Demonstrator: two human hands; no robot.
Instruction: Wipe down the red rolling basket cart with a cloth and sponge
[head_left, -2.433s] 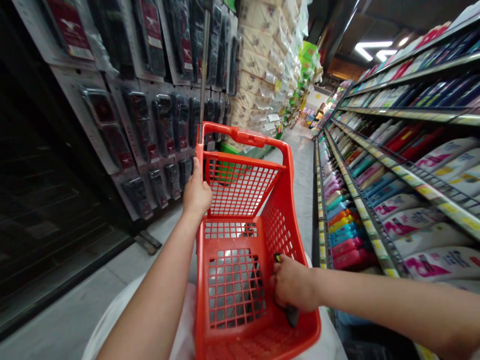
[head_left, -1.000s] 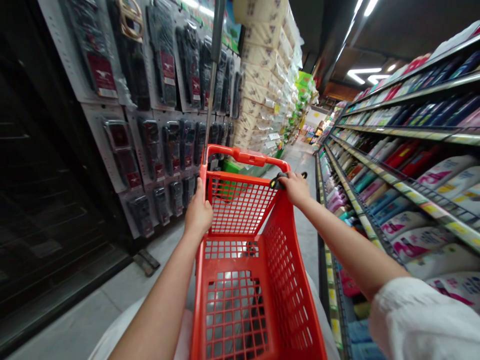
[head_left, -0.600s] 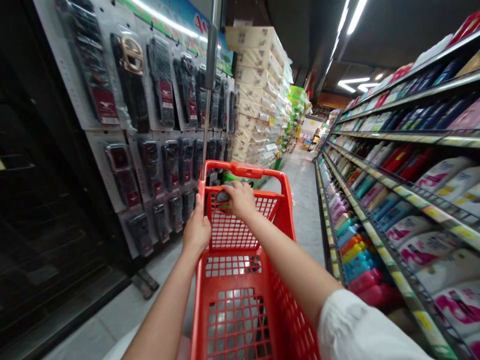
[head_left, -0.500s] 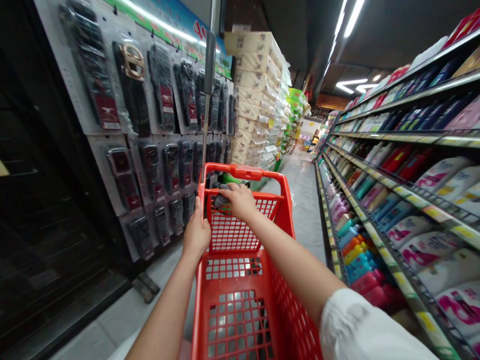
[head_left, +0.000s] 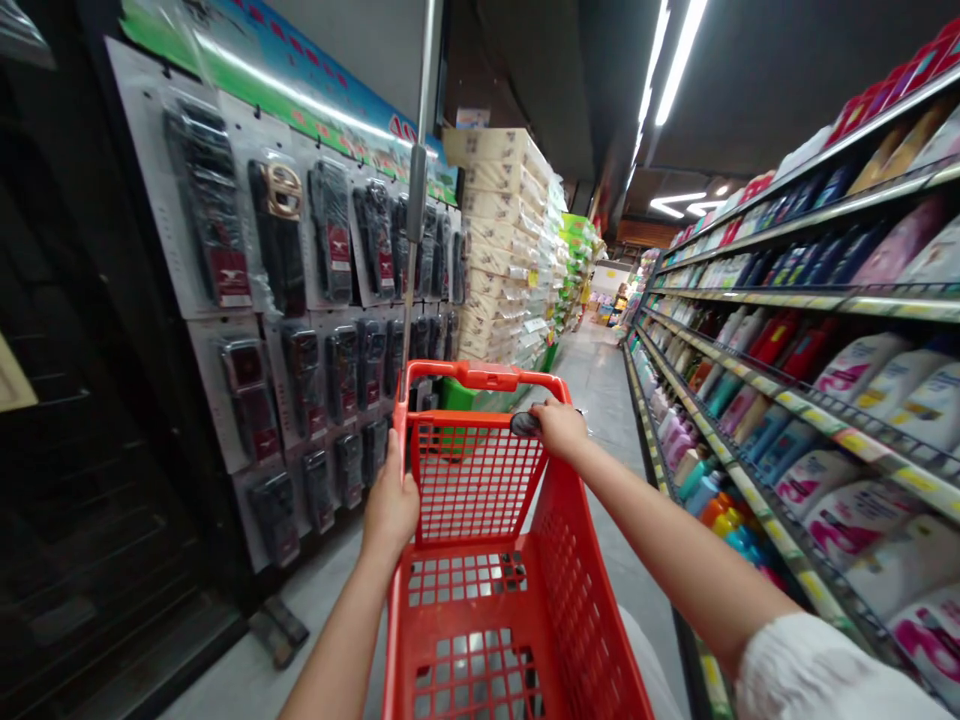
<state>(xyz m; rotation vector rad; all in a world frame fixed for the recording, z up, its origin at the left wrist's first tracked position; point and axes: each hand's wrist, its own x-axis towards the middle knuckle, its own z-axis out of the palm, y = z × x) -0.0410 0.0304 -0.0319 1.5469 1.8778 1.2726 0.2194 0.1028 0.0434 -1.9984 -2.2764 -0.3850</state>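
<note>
A red plastic shopping cart (head_left: 517,560) with grid walls and floor stands in front of me, bare inside as far as it shows. My left hand (head_left: 391,505) is closed on its left rim, near the far corner where a metal pole (head_left: 417,190) with a grey sleeve rises. At the far right corner is my right hand (head_left: 562,430), bent over the top edge. From under its fingers sticks a crumpled dark grey cloth (head_left: 525,424), pressed on the rim. The red handle bar (head_left: 487,376) lies just beyond both hands.
Packaged belts (head_left: 281,235) hang on a rack at left, its foot (head_left: 279,632) jutting onto the floor. Behind it rise stacked cream packs (head_left: 495,240). Shelves of bottles (head_left: 840,510) line the right side. A grey tiled aisle (head_left: 589,375) runs between.
My right hand has slid right with the grey cloth, from the middle of the cart's far edge to its right corner. My left hand keeps its hold. The view has tilted up slightly.
</note>
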